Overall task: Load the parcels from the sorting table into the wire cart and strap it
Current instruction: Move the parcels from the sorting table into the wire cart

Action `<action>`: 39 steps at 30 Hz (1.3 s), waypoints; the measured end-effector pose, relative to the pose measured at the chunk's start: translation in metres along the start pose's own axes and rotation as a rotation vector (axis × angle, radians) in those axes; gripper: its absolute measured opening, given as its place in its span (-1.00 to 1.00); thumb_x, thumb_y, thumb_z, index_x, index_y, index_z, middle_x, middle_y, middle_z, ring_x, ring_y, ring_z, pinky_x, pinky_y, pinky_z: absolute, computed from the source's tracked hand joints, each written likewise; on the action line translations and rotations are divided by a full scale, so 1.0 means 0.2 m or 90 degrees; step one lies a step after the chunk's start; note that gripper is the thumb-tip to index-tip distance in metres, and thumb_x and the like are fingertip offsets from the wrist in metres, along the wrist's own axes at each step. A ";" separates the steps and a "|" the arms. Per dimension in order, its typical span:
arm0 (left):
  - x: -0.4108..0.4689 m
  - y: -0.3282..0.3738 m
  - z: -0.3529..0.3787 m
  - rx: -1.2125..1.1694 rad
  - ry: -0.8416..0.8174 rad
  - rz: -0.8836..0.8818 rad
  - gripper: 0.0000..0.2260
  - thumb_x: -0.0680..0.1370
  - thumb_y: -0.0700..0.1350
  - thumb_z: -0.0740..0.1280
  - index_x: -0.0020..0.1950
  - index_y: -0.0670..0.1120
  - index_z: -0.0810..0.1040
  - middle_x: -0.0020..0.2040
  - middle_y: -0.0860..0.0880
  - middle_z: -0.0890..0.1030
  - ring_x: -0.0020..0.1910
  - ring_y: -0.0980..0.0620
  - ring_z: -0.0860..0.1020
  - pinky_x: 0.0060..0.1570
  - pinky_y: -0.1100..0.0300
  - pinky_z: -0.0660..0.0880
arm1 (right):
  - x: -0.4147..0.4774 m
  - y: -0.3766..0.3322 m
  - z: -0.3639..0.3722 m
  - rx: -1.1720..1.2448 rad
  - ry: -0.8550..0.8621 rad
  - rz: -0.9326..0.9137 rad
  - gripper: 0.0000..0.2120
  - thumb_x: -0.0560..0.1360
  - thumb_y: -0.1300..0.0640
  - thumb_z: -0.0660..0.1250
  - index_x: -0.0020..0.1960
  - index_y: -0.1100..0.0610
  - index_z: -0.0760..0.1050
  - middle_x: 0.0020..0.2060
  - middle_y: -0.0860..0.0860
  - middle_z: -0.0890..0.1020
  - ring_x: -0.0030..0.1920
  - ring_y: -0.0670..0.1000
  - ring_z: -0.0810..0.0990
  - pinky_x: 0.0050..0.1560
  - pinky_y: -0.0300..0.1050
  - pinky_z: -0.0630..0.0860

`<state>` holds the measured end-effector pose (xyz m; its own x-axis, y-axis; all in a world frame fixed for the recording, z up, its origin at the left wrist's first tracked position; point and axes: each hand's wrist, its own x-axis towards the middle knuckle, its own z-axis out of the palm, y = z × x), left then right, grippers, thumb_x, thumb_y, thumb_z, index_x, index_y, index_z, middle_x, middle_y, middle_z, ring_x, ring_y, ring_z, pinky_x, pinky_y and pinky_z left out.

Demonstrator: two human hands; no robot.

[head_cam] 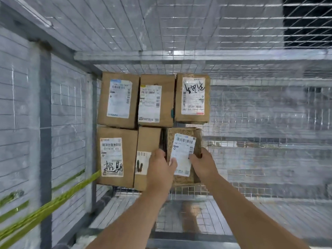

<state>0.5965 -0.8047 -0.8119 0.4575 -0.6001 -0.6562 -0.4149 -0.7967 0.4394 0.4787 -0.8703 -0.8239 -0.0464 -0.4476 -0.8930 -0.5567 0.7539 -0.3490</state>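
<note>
parcel point(183, 150): brown rough-textured box, white barcode label | left grip point(159, 169), right grip point(203, 166): clasp its sides | inside wire cart point(251, 123)

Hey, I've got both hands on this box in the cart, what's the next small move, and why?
Probably nudge the parcel left until it sits flush with the narrow parcel, then let go. Your left hand and right hand grip its near end, and a dark gap shows between the two boxes. The other parcels in the wire cart lie packed close.
</note>
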 end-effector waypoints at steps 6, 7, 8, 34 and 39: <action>0.04 -0.07 -0.03 -0.062 0.028 -0.004 -0.78 0.55 -0.28 0.33 -0.19 -0.05 0.36 -0.25 -0.03 0.45 -0.31 0.05 0.42 -0.33 0.25 0.33 | 0.03 0.01 0.08 -0.022 0.005 -0.016 -0.91 0.61 0.22 0.27 0.02 0.07 0.37 -0.15 -0.06 0.55 -0.24 -0.12 0.55 -0.44 -0.37 0.38; 0.04 -0.07 -0.04 -0.062 0.027 -0.006 -0.78 0.54 -0.31 0.32 -0.20 -0.07 0.37 -0.28 -0.02 0.44 -0.33 0.06 0.40 -0.34 0.25 0.33 | 0.02 0.01 0.09 -0.022 0.010 -0.018 -0.90 0.60 0.21 0.28 0.06 0.07 0.38 -0.14 -0.07 0.55 -0.20 -0.08 0.56 -0.43 -0.37 0.38; 0.04 -0.07 -0.05 -0.060 0.026 -0.011 -0.79 0.53 -0.33 0.31 -0.21 -0.08 0.37 -0.30 -0.01 0.43 -0.35 0.08 0.38 -0.35 0.25 0.32 | 0.02 0.01 0.09 -0.020 0.017 -0.015 -0.87 0.60 0.19 0.29 0.11 0.08 0.38 -0.13 -0.06 0.55 -0.18 -0.06 0.56 -0.41 -0.36 0.37; -0.54 0.93 -1.39 0.104 -0.215 0.274 -0.94 0.64 -0.15 0.21 -0.01 -0.11 0.42 -0.18 0.02 0.47 -0.21 0.05 0.46 -0.21 0.20 0.41 | -1.40 -0.79 -0.41 -0.181 0.117 -0.151 -0.51 0.62 0.08 0.26 0.50 0.18 0.27 0.47 0.09 0.33 0.39 0.15 0.41 0.36 -0.03 0.33; -0.90 1.24 -1.96 0.226 -0.141 0.431 -0.67 0.59 -0.03 0.31 0.31 -0.11 0.42 0.23 -0.03 0.46 0.19 -0.04 0.47 0.21 0.08 0.43 | -2.08 -1.04 -0.79 -0.190 0.229 -0.272 -0.50 0.60 0.09 0.27 0.51 0.13 0.27 0.47 0.06 0.35 0.41 0.10 0.40 0.38 -0.01 0.35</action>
<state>0.7195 -0.9218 -0.3443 -0.1350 -0.8879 -0.4399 -0.7901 -0.1714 0.5885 0.4835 -0.9167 -0.3352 -0.0156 -0.8527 -0.5222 -0.7930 0.3286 -0.5129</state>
